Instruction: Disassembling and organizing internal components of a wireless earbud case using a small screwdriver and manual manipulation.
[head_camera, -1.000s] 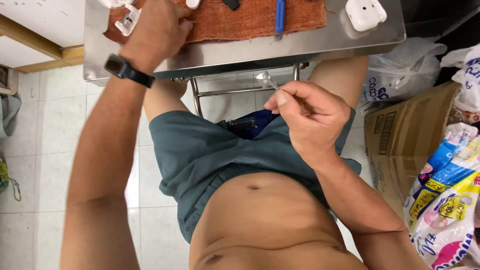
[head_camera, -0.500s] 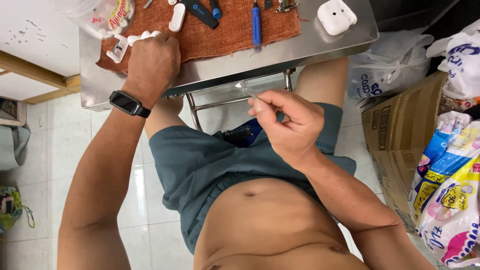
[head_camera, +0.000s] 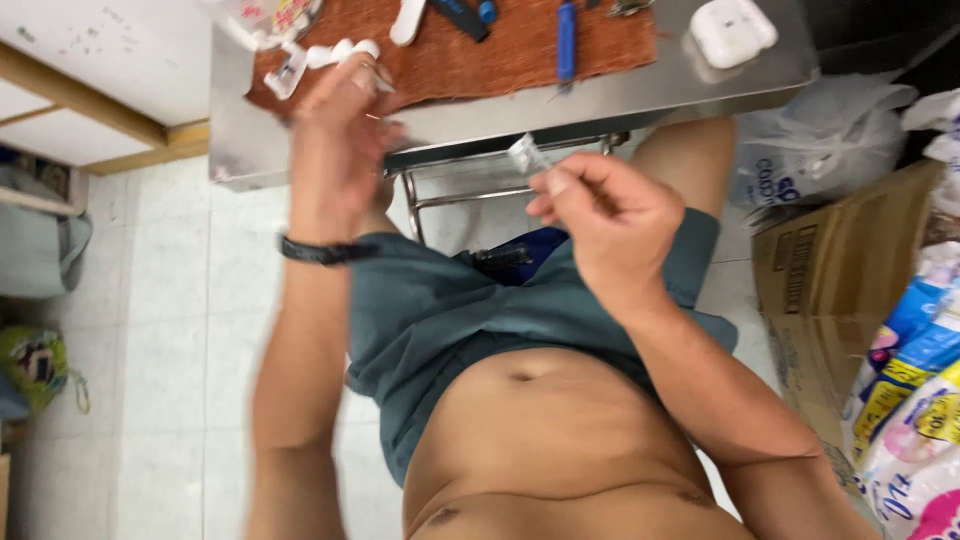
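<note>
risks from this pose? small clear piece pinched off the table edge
1. The right hand pinches the small clear piece over the lap, off the steel table; a slip likely drops it to the floor.
2. The left hand is lifted beside small white parts near the mat's corner; it could knock them off.

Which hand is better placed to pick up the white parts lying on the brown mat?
Left. The left hand hangs at the table edge beside the white parts on the brown mat. The right hand is below the table, pinching a small clear piece.

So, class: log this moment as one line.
left hand: raised at mat edge | right hand: pinching small clear packet | table: metal
</note>
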